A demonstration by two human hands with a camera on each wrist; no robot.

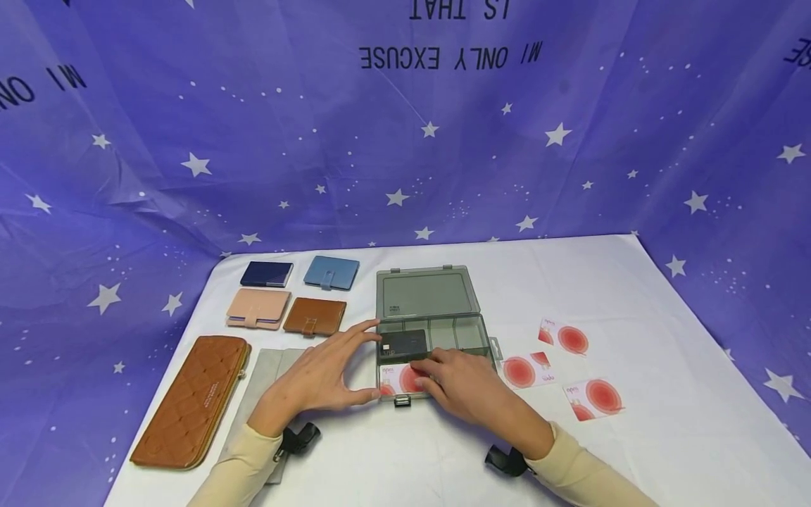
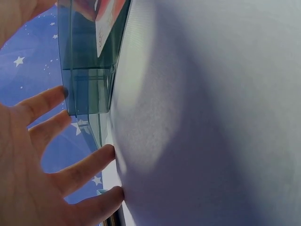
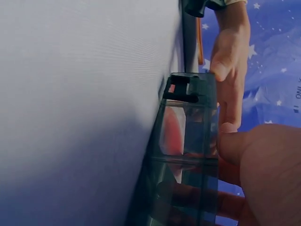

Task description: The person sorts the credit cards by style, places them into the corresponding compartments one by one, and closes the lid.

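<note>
The left hand [image 1: 319, 377] rests spread against the left edge of the open grey organizer box [image 1: 431, 331] while the right hand [image 1: 465, 384] presses a red-and-white card [image 1: 399, 379] into its front compartment.

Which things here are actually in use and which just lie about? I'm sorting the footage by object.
In use:
left hand, steadying the box's left side
right hand, fingers on a card in the box
clear plastic box, lid open
red-and-white card in the box
black card in the box

Lying about:
three loose cards
four small wallets
long brown wallet
</note>
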